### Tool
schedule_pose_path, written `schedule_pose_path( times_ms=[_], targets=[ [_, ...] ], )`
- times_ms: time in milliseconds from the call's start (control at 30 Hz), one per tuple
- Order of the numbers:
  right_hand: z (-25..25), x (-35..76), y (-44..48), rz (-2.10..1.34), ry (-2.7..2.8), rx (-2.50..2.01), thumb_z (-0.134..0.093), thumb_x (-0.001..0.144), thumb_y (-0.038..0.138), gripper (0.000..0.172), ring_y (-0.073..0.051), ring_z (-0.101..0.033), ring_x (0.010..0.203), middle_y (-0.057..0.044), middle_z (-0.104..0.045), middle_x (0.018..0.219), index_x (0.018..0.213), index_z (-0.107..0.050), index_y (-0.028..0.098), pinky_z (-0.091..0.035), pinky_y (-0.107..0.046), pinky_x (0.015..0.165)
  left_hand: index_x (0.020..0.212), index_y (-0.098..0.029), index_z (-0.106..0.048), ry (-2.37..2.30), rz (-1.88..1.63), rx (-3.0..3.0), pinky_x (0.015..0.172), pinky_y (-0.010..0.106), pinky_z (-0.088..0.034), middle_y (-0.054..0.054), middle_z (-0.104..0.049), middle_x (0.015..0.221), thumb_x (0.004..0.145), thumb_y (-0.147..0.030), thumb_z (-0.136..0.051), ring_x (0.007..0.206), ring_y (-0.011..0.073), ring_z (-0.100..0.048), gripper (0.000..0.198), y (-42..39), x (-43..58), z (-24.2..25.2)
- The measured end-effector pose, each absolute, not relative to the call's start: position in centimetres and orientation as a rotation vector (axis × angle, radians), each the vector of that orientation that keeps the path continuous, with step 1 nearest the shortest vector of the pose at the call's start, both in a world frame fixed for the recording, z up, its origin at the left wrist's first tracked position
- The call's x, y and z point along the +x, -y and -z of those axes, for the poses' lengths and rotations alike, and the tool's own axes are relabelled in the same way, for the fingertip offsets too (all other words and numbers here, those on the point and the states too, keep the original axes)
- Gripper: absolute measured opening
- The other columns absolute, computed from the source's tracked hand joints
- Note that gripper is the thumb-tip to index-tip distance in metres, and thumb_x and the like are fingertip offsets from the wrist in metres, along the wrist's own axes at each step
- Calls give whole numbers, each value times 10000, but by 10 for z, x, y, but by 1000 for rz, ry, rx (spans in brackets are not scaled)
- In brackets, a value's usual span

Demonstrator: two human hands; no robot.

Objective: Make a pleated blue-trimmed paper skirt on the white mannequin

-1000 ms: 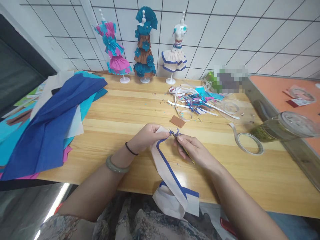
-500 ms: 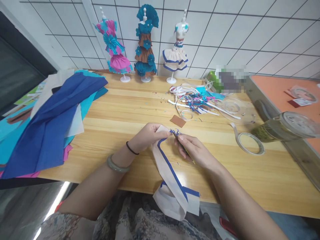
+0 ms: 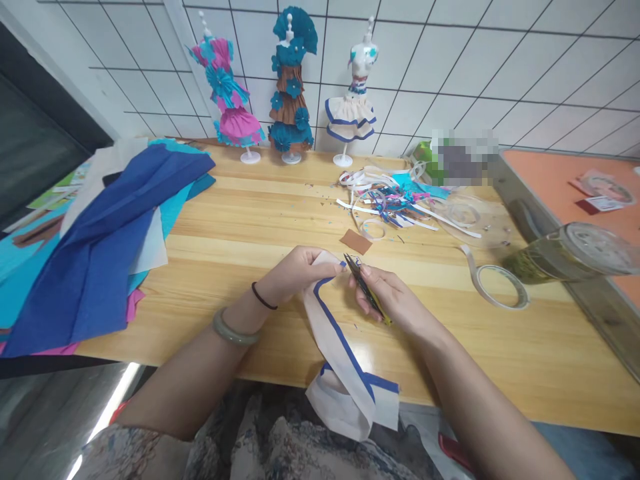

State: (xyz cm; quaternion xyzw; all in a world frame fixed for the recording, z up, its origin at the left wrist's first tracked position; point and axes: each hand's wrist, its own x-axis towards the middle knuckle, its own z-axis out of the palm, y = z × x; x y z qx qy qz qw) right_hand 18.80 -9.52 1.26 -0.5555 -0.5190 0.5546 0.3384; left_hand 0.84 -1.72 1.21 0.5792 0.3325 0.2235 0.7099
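My left hand pinches the top end of a long white paper strip with a blue border. The strip runs down across the wooden table and folds over its front edge. My right hand is closed round a small pair of scissors with yellow handles. The dark blades point up and left, close to the strip's top end.
Three small mannequins in paper dresses stand at the back by the tiled wall. Blue, teal and pink paper sheets lie on the left. Paper scraps, a brown piece, a tape roll and a lidded jar are on the right.
The frayed blue bit at the strip's top end is gone from between my hands. The scissor blades now show plainly beside the strip's end. Both hands stay in place.
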Motion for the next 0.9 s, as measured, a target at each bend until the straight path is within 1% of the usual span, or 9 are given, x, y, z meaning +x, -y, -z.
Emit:
schedule_pose_path(
  times_ms=[133,267,400,533,600,667,733,833,900],
  targets=[
    [-9,188,95,-1462,1379,-1370,-356,916,552,435,-86,-400,454,26,-467,587,874,-554,167,-327,-206,423,706,-107,-599,-707,-507,1233,571,208,-344,-23,-536,636,654,-365,-696,590,78,-443,280,17,8,-13],
    [-10,188,95,-1413,1372,-1387,-372,898,579,493,-91,-396,475,15,-467,595,893,-611,148,-328,-218,445,693,-110,-610,-684,-520,1224,552,201,-344,-32,-534,594,653,-362,-711,557,70,-434,275,17,8,-16],
    [-13,190,92,-1430,1175,-1460,-382,871,620,552,-82,-390,425,10,-487,572,895,-636,131,-285,-220,407,695,-118,-612,-672,-565,1162,518,199,-322,-50,-495,544,650,-371,-728,503,56,-396,282,16,7,-15],
    [-13,192,89,-1569,915,-1433,-375,850,652,578,-76,-306,333,31,-478,499,1029,-587,144,-222,-223,360,693,-116,-611,-696,-606,1140,518,194,-304,-46,-509,571,647,-366,-738,520,51,-407,285,15,7,-12],
    [-13,191,89,-1559,933,-1454,-368,845,663,579,-83,-295,321,33,-495,484,1065,-554,161,-205,-225,353,695,-111,-611,-717,-586,1134,526,195,-312,-40,-525,582,645,-368,-739,528,55,-426,291,15,8,-11],
    [-13,190,90,-1484,1071,-1504,-347,859,654,552,-91,-320,339,26,-513,495,1017,-553,167,-206,-228,363,697,-108,-609,-734,-559,1136,544,203,-336,-29,-549,599,641,-376,-739,544,67,-455,302,15,8,-10],
    [-13,188,92,-1378,1238,-1532,-326,888,619,503,-96,-344,387,26,-502,516,928,-551,171,-240,-234,399,700,-107,-611,-748,-540,1156,562,217,-360,-19,-566,615,638,-386,-737,559,81,-478,313,15,9,-9],
    [-15,185,95,-1220,1405,-1513,-330,916,563,433,-113,-380,494,29,-454,568,821,-517,184,-309,-246,493,718,-108,-618,-763,-536,1194,579,230,-376,-13,-575,628,641,-389,-730,576,93,-489,312,16,9,-8],
    [-15,184,95,-1163,1471,-1488,-348,922,536,397,-124,-396,551,28,-428,605,805,-505,191,-335,-254,553,714,-111,-614,-762,-539,1215,586,230,-377,-15,-570,631,649,-383,-722,580,92,-485,300,16,9,-7]
  ],
)
